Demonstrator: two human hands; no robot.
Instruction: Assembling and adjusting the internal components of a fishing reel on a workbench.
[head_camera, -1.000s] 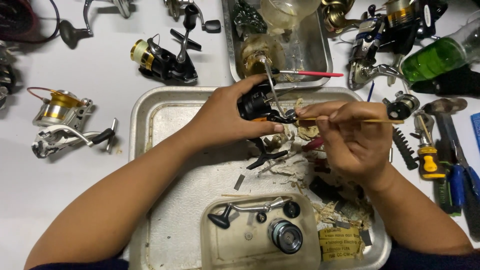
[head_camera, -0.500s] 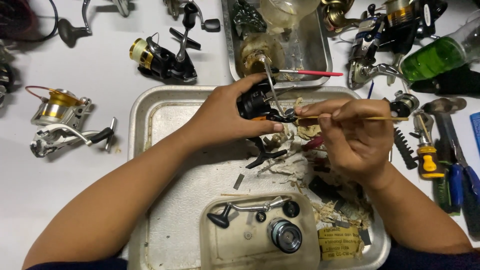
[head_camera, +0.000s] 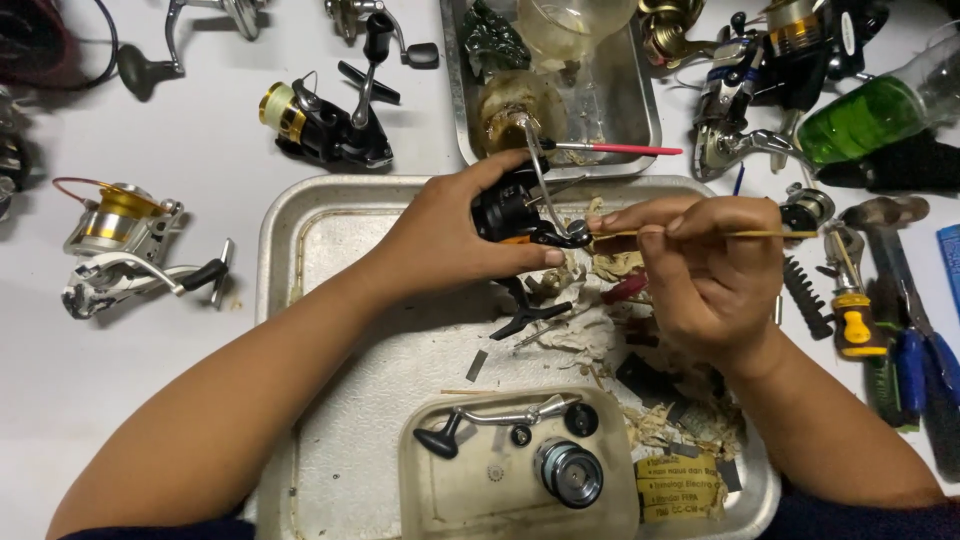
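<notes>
My left hand (head_camera: 455, 235) grips a black spinning reel body (head_camera: 510, 208) with a wire bail arm, held over a metal tray (head_camera: 300, 230). My right hand (head_camera: 705, 275) pinches a thin wooden stick (head_camera: 760, 234), its tip touching the reel near the bail joint. Dirty tissue scraps (head_camera: 590, 320) lie under the reel. A small plastic tub (head_camera: 480, 500) at the tray's front holds a reel handle (head_camera: 490, 420) and a spool (head_camera: 570, 472).
A second metal tray (head_camera: 640, 110) behind holds a jar and a red-handled brush (head_camera: 615, 149). Other reels lie at left (head_camera: 120, 245) and back (head_camera: 320, 125). A green bottle (head_camera: 865, 110), a yellow-handled screwdriver (head_camera: 855, 315) and blue-handled pliers (head_camera: 925, 360) sit at right.
</notes>
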